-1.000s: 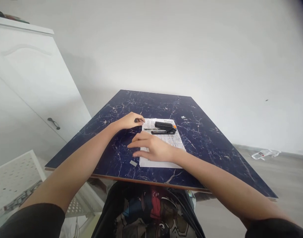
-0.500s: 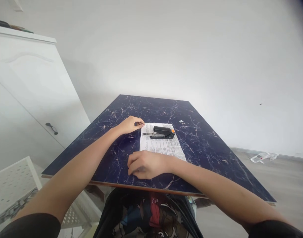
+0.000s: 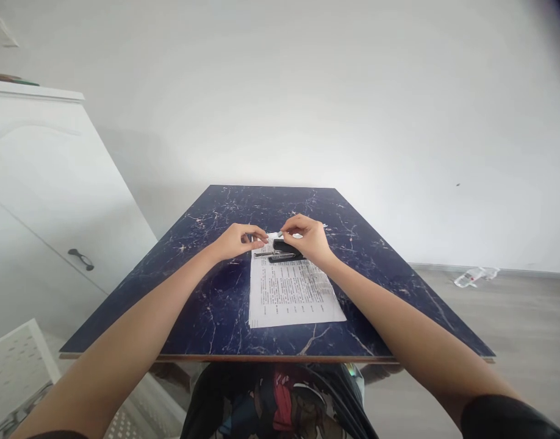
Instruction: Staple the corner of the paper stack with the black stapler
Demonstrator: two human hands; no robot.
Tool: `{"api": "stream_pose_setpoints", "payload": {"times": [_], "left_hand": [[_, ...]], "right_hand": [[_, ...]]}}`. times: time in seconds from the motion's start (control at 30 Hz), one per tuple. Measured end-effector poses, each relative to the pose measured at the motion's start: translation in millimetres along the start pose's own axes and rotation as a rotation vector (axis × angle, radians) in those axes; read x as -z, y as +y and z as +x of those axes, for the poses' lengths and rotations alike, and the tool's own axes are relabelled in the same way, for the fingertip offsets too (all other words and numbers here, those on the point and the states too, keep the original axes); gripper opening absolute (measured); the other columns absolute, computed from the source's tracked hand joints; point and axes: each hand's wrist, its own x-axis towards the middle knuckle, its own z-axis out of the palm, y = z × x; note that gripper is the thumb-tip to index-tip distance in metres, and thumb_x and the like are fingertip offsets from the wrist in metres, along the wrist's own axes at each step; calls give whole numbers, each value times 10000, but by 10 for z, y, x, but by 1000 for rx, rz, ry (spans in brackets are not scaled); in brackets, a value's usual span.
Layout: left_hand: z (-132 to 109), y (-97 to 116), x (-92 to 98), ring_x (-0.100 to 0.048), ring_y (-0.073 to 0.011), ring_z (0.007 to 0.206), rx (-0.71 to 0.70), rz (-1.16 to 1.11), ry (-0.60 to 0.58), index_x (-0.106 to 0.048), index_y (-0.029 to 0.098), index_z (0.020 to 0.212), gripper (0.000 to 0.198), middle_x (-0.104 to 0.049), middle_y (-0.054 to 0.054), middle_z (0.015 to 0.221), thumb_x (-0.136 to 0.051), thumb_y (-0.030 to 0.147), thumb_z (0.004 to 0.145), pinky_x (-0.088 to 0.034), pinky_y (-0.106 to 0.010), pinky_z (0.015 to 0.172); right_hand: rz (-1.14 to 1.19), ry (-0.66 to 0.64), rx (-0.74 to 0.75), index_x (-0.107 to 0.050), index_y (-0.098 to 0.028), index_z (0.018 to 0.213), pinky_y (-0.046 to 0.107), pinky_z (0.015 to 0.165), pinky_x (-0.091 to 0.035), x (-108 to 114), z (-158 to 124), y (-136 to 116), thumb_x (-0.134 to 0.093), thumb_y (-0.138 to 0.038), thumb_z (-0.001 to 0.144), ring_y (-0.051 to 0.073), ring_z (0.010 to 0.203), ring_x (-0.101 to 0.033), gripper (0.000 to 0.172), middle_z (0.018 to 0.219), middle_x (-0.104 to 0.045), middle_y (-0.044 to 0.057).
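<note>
A black stapler (image 3: 284, 258) lies opened out on printed sheets of paper (image 3: 289, 296), its metal part pointing left. My right hand (image 3: 307, 236) is over the stapler's right end and hides it. Between its thumb and forefinger is a small greyish piece (image 3: 280, 233), too small to name for certain. My left hand (image 3: 238, 239) is at the upper left of the paper, close to the stapler's metal end. Its thumb and fingers are curved, with a gap between them.
The sheets lie on a dark blue marbled table (image 3: 207, 311). A tiny white scrap (image 3: 324, 225) sits just beyond my right hand. A white cabinet (image 3: 42, 183) stands at the left, and a clear plastic item (image 3: 476, 277) lies on the floor at right.
My right hand has moved from the near part of the paper up to the stapler and now pinches a small piece. My left hand stays by the paper's upper left. The view has shifted slightly.
</note>
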Motion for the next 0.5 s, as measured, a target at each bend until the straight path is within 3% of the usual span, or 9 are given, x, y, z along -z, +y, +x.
{"api": "stream_pose_setpoints", "payload": {"times": [0.17, 0.33, 0.5], "left_hand": [[34, 66, -84, -674, -191, 862, -25, 24, 66, -746, 221, 1049, 308, -757, -75, 1017, -761, 439, 832, -536, -289, 681], [36, 66, -127, -638, -171, 766, -48, 255, 151, -721, 238, 1062, 337, -729, -54, 1014, -768, 472, 824, -504, -298, 696], [29, 105, -190, -647, -207, 890, -116, 453, 243, -701, 235, 1058, 263, -727, -60, 1035, -673, 452, 912, -481, -303, 740]], "right_hand": [[81, -84, -17, -782, -236, 859, 402, 807, -644, -114, -39, 46, -699, -353, 841, 209, 842, -706, 145, 940, -738, 63], [98, -71, -24, -791, -247, 891, 412, 827, -641, -187, -48, -18, -709, -376, 862, 216, 874, -721, 155, 961, -752, 61], [129, -4, -86, -781, -237, 907, 417, 853, -628, -277, -100, -84, -723, -395, 867, 226, 901, -727, 173, 962, -755, 63]]}}
